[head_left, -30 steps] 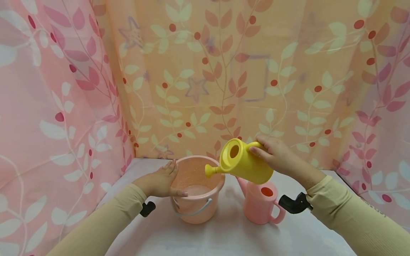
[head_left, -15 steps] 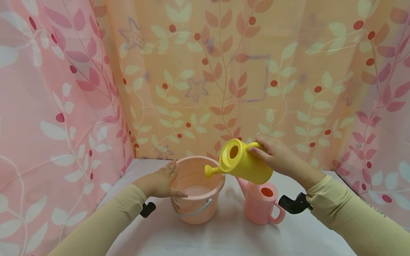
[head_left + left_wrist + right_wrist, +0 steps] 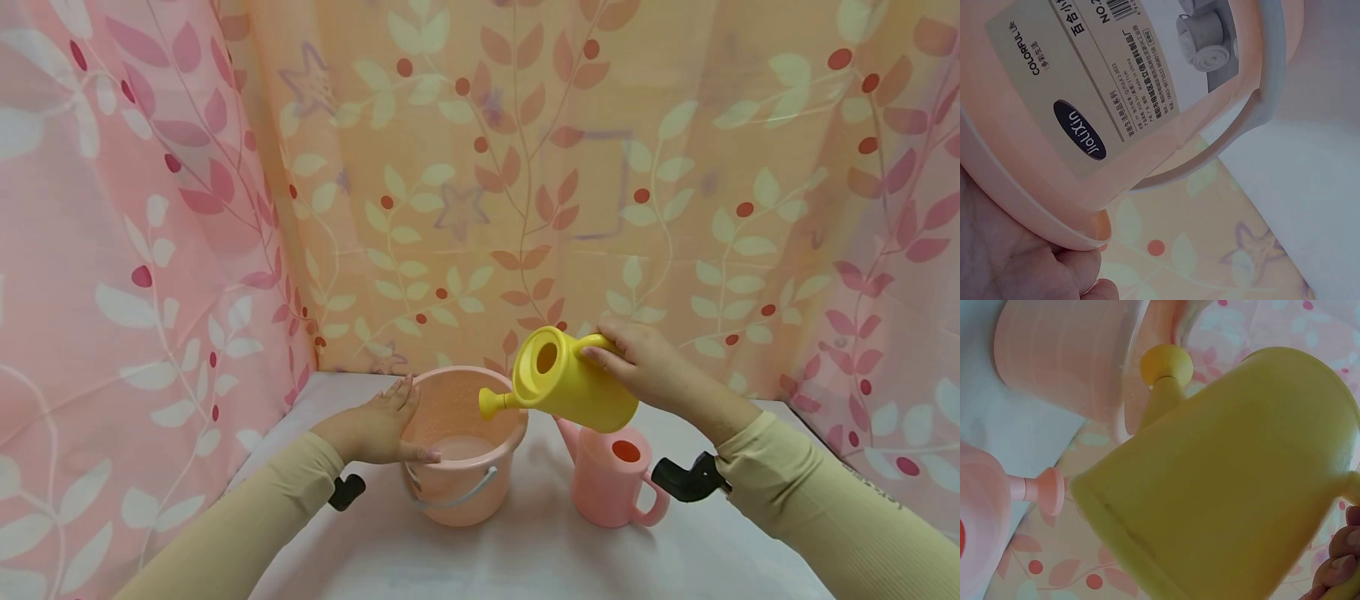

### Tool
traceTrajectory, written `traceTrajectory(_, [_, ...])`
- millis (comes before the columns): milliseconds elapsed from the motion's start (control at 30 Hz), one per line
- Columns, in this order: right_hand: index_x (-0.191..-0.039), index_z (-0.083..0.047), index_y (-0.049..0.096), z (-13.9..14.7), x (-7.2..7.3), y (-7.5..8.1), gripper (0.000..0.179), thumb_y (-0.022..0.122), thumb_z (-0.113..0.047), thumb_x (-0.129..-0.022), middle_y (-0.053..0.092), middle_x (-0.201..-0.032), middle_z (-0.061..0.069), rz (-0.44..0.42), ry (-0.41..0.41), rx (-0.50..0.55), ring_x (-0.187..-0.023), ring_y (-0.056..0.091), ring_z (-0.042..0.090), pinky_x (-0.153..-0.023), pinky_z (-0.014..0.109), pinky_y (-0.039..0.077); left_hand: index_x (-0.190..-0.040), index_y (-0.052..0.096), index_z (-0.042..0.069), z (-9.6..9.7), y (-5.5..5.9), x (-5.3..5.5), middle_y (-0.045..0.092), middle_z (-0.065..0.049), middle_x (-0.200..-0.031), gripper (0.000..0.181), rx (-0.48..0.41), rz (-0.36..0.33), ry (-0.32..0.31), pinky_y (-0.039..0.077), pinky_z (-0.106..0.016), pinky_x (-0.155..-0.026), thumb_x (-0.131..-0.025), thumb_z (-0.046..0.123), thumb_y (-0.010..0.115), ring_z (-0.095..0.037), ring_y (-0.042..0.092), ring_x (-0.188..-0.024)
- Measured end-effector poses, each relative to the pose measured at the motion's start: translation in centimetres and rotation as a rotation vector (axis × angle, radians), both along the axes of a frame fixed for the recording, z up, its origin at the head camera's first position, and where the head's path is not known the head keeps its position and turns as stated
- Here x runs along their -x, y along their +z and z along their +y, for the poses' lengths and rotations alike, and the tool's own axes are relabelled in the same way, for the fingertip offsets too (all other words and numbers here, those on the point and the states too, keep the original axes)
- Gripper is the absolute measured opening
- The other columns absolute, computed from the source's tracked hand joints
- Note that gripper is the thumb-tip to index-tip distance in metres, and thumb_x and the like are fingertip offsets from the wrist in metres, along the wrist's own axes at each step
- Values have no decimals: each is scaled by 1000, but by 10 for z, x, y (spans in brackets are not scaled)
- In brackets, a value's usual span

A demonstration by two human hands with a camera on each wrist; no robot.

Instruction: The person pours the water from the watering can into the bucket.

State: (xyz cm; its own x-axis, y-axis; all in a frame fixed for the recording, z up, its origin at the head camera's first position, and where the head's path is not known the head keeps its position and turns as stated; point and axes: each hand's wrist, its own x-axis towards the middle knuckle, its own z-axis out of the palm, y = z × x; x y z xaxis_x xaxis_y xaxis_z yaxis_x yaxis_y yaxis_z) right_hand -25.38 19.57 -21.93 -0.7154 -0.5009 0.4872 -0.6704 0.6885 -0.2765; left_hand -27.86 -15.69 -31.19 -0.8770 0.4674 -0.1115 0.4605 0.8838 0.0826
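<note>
My right hand [image 3: 647, 357] grips the handle of a yellow watering can [image 3: 596, 392], which tips left with its round spout head [image 3: 491, 403] over the mouth of a pale pink bucket [image 3: 467, 498]. No stream shows at the spout. On the bucket's left rim rests my left hand [image 3: 377, 427], fingers extended and thumb lying along the near edge. The left wrist view shows the bucket's printed label [image 3: 1104, 75] and its handle [image 3: 1210, 153]. A pink watering can [image 3: 602, 482] stands upright below the yellow one, its spout pointing towards the bucket.
The bucket and pink can stand on a white-covered table [image 3: 525, 562]. A peach floral curtain [image 3: 480, 200] hangs behind it, and a pink floral curtain [image 3: 135, 333] closes the left side. Black wrist-camera mounts [image 3: 686, 477] jut from the sleeves.
Hardly anything differs. The yellow watering can stays tilted over the bucket, perhaps shifted very slightly left, and my left hand keeps its place on the rim.
</note>
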Motion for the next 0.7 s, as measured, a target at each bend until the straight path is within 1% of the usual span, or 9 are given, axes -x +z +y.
traceTrajectory(233, [-81,-12,52,0,1,-1,14,62,-19,-87,43,-66,-3,7,4,-6,-63,44,14,-56,25,39,-144,12,-6,0,0,-1,2,-24,-150,116,-12,4,-4,13,-50,-109,-71,79,44,-34,5,-138])
traceTrajectory(500, [-82,-12,53,-1,1,0,14,62,-21,-87,44,-67,-3,-9,2,-28,-65,44,14,-58,27,40,-144,13,-6,-1,-1,-1,3,-24,-150,116,-13,11,-6,13,-49,-109,-71,79,44,-33,4,-138])
traceTrajectory(700, [-83,-12,54,-1,1,-1,12,62,-20,-87,45,-68,-4,-12,16,-19,-66,45,14,-59,27,41,-144,12,-6,-1,-1,0,2,-24,-150,115,-12,12,-8,14,-50,-109,-72,79,44,-34,6,-138])
